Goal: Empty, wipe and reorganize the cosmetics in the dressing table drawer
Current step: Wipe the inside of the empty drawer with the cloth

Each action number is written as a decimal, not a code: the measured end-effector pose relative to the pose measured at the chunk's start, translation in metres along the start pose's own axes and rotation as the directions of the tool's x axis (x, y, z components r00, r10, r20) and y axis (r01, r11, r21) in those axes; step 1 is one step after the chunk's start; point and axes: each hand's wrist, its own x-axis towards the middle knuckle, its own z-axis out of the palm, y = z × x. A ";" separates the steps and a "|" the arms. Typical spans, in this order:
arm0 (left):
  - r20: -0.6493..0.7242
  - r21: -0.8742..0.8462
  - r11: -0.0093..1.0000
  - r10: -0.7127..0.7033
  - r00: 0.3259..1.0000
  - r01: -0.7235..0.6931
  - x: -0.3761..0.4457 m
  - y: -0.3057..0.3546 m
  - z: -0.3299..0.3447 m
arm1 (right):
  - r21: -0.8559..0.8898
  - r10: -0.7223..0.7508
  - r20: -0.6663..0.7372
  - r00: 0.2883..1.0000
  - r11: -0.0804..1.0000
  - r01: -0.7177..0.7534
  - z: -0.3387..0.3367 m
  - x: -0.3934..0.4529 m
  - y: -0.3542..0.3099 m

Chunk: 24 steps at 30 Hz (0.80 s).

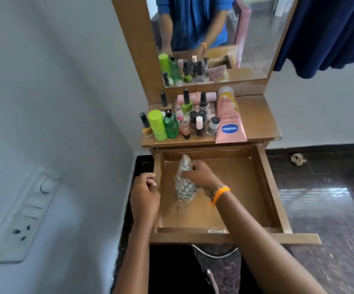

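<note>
- One drawer [265, 187] stands pulled out from the wooden dressing table [254, 115]; the only thing in it is a single patterned cloth [184, 183], crumpled and blurred, lying left of the middle of the drawer floor.
- The right hand [199, 172] is down inside the drawer, fingers curled around the upper part of the cloth and gripping it. One orange band [220, 193] sits on that wrist.
- The left hand [145, 196] rests against the drawer's left wall, fingers loosely curled; I cannot tell for sure whether they clasp the wall's edge.
- The cosmetics are all up on the tabletop, crowded at its left half: one pink Vaseline tube [230, 126] lying flat, one clear green bottle [170, 126], one lime-green capped container [157, 125], one yellow nail-polish bottle [146, 127], one green nail-polish bottle [186, 103], and several more small bottles packed too close to count.
- One mirror [246, 39] rises behind them, doubling the bottles.
- One switchboard [16, 217] on the left wall.
- One dark blue curtain [331, 32] at the upper right.
</note>
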 end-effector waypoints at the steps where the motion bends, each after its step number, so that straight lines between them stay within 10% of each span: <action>1: 0.019 -0.001 1.000 -0.025 0.999 0.025 0.006 -0.005 -0.004 | -0.018 0.001 0.007 1.000 1.000 -0.001 0.013 0.008 -0.003; 7: 0.147 -0.006 0.996 -0.092 0.985 0.094 0.010 -0.026 0.000 | -0.243 -0.077 0.013 0.997 0.967 0.078 0.059 0.027 -0.013; 15: 0.109 0.029 0.996 -0.084 0.990 0.081 0.014 -0.030 0.007 | -0.493 -0.036 0.588 0.808 0.776 0.393 0.045 -0.040 0.008; 24: 0.117 -0.013 0.999 -0.046 0.992 0.048 0.014 -0.032 0.004 | 0.129 -0.075 0.058 0.995 0.989 0.067 0.048 0.025 -0.008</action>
